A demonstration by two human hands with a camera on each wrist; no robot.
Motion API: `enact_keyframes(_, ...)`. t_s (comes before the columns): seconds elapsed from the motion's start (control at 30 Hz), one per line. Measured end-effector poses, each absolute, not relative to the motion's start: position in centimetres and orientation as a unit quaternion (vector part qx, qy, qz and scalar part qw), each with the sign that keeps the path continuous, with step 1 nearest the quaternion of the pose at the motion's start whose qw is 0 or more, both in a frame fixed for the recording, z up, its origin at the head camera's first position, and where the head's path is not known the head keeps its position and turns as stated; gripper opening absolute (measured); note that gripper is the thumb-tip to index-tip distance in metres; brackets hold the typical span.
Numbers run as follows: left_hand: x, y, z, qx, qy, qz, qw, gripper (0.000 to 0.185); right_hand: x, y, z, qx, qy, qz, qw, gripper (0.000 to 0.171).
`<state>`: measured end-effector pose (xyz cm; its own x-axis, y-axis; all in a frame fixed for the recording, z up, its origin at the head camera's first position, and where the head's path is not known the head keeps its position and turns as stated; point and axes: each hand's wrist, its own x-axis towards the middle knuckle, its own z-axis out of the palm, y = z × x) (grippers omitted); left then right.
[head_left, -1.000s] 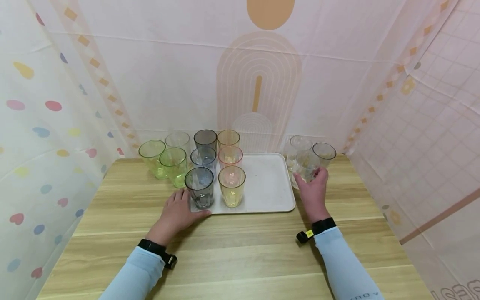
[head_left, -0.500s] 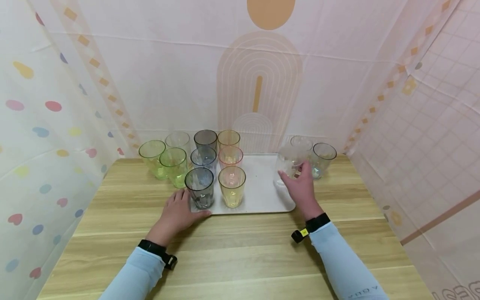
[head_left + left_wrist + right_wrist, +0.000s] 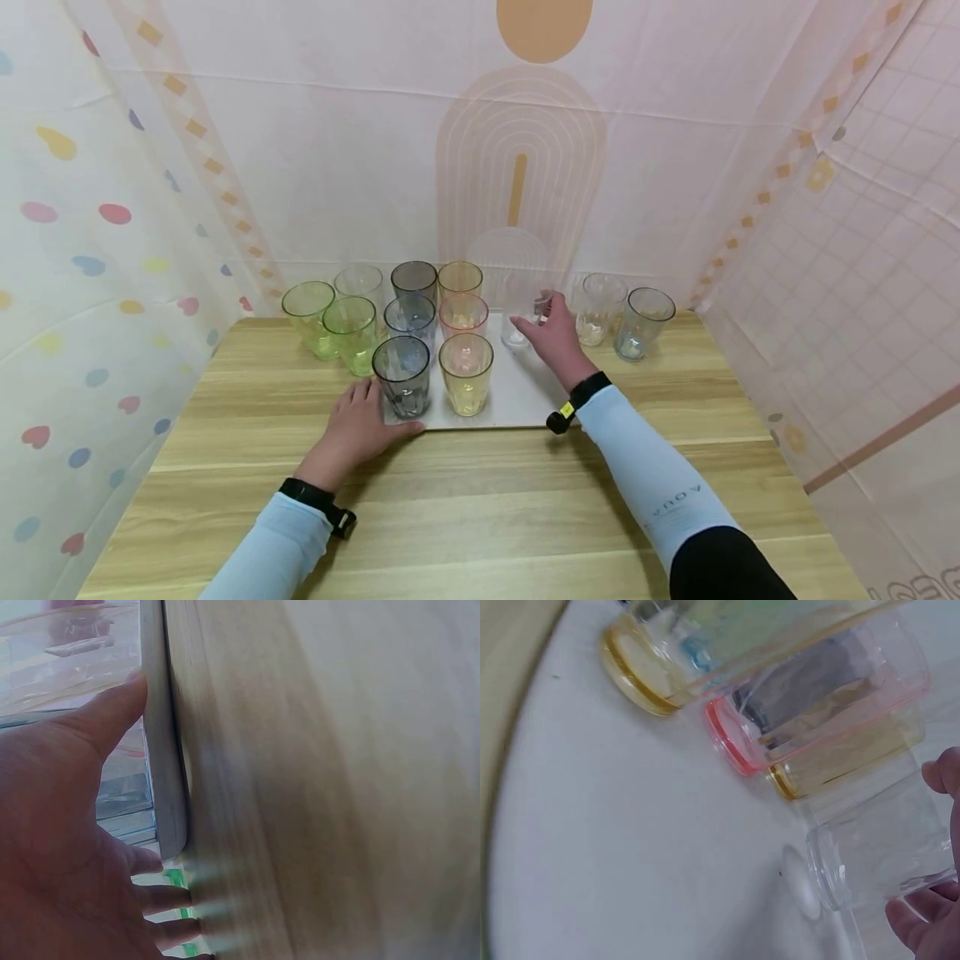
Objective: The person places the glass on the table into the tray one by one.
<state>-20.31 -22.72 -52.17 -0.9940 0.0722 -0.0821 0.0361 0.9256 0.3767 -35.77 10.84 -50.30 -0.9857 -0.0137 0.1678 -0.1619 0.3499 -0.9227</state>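
Observation:
My right hand holds a clear drinking glass between thumb and fingers, over the back of the white tray. In the right wrist view the clear glass has its base close over the tray, beside a row of tinted glasses. My left hand rests at the tray's front left corner, thumb stretched along the front edge and fingers extended along the left side. A grey glass stands right by its fingertips. In the left wrist view the thumb touches the tray rim.
Grey, blue, pink and yellow glasses, such as the front yellow glass, stand in two columns on the tray's left half. Green glasses and a clear one stand left of it. A clear glass and a bluish-grey glass stand at right.
My right hand has taken the clear glass from the group at right and carried it left over the tray, towards the back. The left hand has stayed at the tray corner.

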Motion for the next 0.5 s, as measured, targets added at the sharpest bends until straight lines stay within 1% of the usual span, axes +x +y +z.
enact_keyframes(0.17,-20.3,-22.6,-51.9,0.019,0.981,0.185,0.060,0.131,-37.4,9.6,-49.9,0.055,-0.825,0.560,0.048,0.077)
enact_keyframes(0.27,-20.3,-22.6,-51.8,0.022,0.981,0.183,0.057,0.132,-38.1,9.1,-49.8,0.055,-0.833,0.550,0.042,0.079)
enact_keyframes(0.5,-20.5,-22.8,-52.3,0.021,0.979,0.195,0.054,0.132,-38.6,8.5,-49.8,0.051,-0.842,0.535,0.047,0.075)
